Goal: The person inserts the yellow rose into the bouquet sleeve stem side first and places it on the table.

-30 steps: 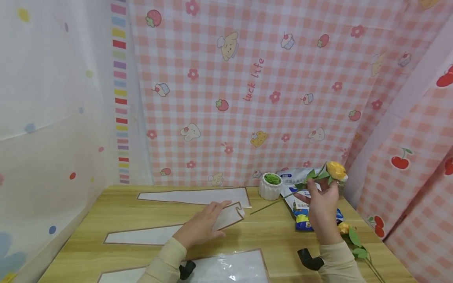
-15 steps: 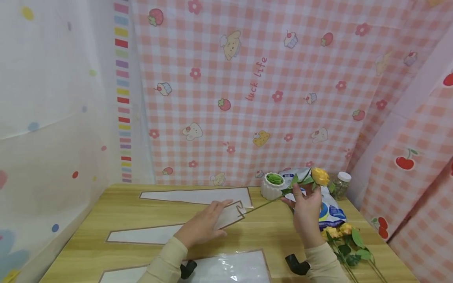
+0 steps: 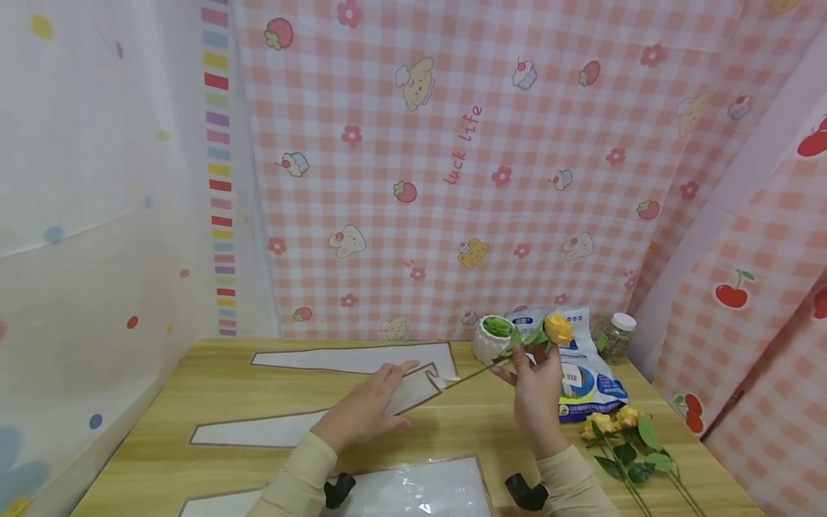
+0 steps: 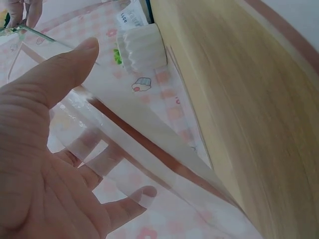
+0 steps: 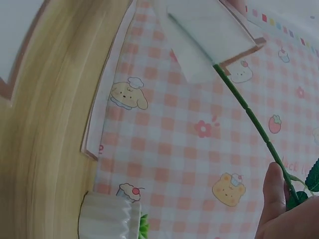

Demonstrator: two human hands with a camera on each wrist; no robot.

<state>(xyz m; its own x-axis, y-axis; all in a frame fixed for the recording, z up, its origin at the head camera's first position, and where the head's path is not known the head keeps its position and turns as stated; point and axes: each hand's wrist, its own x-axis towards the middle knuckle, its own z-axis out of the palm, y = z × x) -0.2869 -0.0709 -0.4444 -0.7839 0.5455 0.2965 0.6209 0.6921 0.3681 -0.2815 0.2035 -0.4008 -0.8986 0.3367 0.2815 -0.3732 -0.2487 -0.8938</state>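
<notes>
A yellow artificial rose with green leaves is pinched near its upper stem by my right hand. Its stem slants down to the left, and in the right wrist view the stem has its lower end inside the sleeve's mouth. My left hand holds that flower sleeve, clear-white with a brown border, by its wide end, raised off the table. In the left wrist view the fingers show through the film and the thumb lies at its edge.
Other flat sleeves lie behind and in front. Right of centre stand a white pot with a green plant, a blue-white packet and a lidded jar. More yellow roses lie at the right.
My right hand has moved left with the rose, bringing the stem's end from outside the sleeve into its mouth. The left hand has stayed nearly in place.
</notes>
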